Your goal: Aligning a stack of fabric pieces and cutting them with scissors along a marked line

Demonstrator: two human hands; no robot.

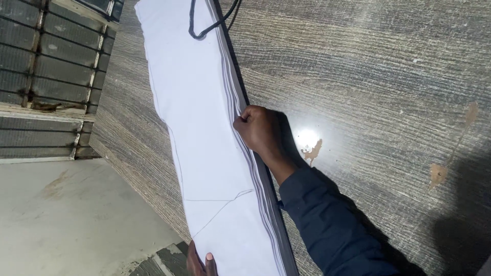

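Note:
A long stack of white fabric layers (199, 128) lies along the edge of a grey wood-grain table (383, 76). Thin pencil lines (220, 200) are drawn on the top layer. My right hand (260, 132), in a dark blue sleeve, is closed on the stack's layered right edge near its middle. My left hand (200, 262) shows only partly at the bottom of the frame, with its thumb on top of the fabric's near end and its fingers under it. A dark strip runs beneath the stack's right edge.
A black cord (204, 25) loops over the far end of the fabric. The tabletop has brown worn patches (437, 174) and a bright light reflection. To the left, beyond the table edge, are a concrete floor (66, 220) and a dark tiled wall (46, 66).

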